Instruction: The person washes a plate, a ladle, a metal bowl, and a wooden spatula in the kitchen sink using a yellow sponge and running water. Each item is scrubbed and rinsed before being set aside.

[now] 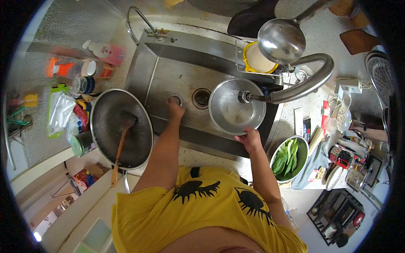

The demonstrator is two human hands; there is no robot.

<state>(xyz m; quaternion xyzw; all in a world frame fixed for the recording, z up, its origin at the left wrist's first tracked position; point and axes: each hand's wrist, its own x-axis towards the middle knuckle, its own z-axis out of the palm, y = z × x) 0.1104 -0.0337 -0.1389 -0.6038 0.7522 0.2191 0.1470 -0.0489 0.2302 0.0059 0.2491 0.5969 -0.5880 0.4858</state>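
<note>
My left hand is low in the stainless-steel sink, its fingers on a small round metal drain piece. Whether that piece is a strainer or a stopper I cannot tell. Just right of it lies the round drain opening. With my right hand I grip the near rim of a round metal basin. The basin is at the sink's right side, beneath the spout of a curved faucet. What is in the basin is hard to make out.
Left of the sink sits a wok with a wooden-handled spatula. A bowl of leafy greens stands on the right counter. A steel ladle hangs above a yellow-rimmed strainer. A second faucet rises at the back left.
</note>
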